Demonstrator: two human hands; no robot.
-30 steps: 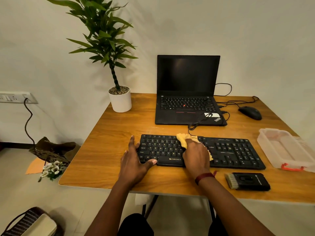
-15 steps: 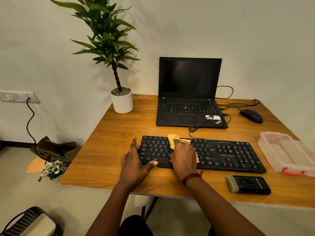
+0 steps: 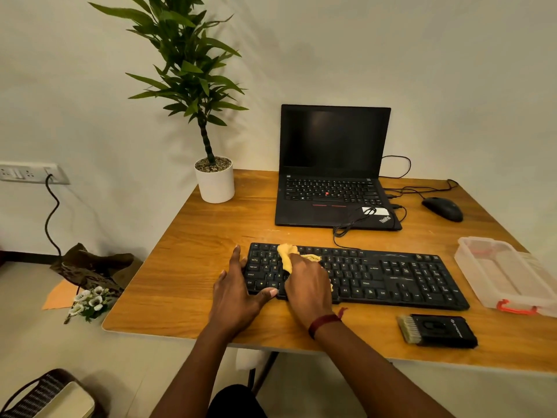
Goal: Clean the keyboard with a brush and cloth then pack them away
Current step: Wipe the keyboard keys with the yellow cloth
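Left hand [image 3: 238, 292] flat on the table [image 3: 187, 267], fingers straight against the left end of the keyboard [image 3: 391, 276], thumb on its front edge — grasping nothing. Right hand [image 3: 307, 285] curled round the bunched yellow cloth [image 3: 287, 254], pressing it on the left-hand keys. Risk: a hard wipe could snag a keycap or shift the keyboard; the brush [image 3: 437, 330], near the table's front edge, could be swept off by the forearm.
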